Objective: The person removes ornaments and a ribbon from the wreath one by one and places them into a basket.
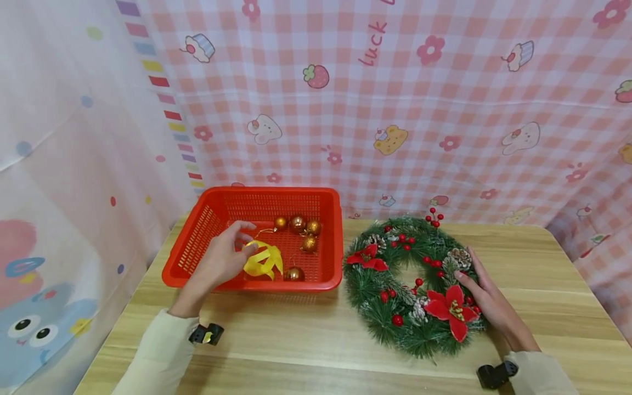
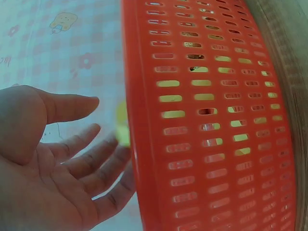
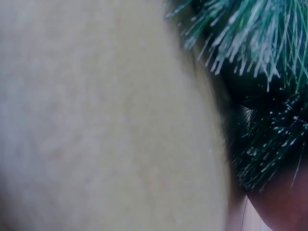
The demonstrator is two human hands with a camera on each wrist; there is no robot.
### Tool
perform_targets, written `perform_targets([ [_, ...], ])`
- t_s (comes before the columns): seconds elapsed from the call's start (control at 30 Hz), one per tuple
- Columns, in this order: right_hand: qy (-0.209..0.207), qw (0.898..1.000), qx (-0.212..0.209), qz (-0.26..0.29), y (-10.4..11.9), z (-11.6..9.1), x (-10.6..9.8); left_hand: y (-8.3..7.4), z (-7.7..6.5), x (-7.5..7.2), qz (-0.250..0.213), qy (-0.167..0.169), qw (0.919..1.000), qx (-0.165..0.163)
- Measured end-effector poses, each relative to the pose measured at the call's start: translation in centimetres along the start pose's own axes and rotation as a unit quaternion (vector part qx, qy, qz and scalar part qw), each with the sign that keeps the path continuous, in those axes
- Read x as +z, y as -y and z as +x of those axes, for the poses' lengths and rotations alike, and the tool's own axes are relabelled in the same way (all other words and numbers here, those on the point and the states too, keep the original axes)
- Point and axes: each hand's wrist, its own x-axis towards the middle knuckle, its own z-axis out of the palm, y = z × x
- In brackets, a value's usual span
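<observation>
A red plastic basket stands at the left of the table. Inside it, a yellow ribbon lies in loops near several gold-brown Christmas baubles. My left hand reaches over the basket's left side, its fingertips close above the ribbon. In the left wrist view, thumb and fingers spread apart with nothing between them. A green Christmas wreath with red poinsettias, berries and pinecones lies flat on the right. My right hand grips its right edge, thumb on top; the other fingers are partly hidden by the greenery.
The wooden table runs beneath everything. Behind it hangs a pink checked curtain, close to the basket's and wreath's far sides. A white patterned curtain hangs along the left edge.
</observation>
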Motion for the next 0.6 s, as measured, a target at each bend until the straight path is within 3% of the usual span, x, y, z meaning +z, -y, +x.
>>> perform_targets([
  [0.3,-0.007,1.000,0.000,-0.012,0.0,0.1,-0.1,0.1,-0.2,0.3,0.028,-0.010,0.9994,0.020],
  [0.47,-0.019,0.998,0.006,-0.060,0.7,0.0,-0.4,0.0,-0.5,0.5,0.063,-0.040,0.9955,0.059],
  [0.6,-0.048,0.992,-0.013,-0.112,1.6,-0.3,-0.9,-0.2,-1.0,0.6,0.112,-0.082,0.9859,0.093],
])
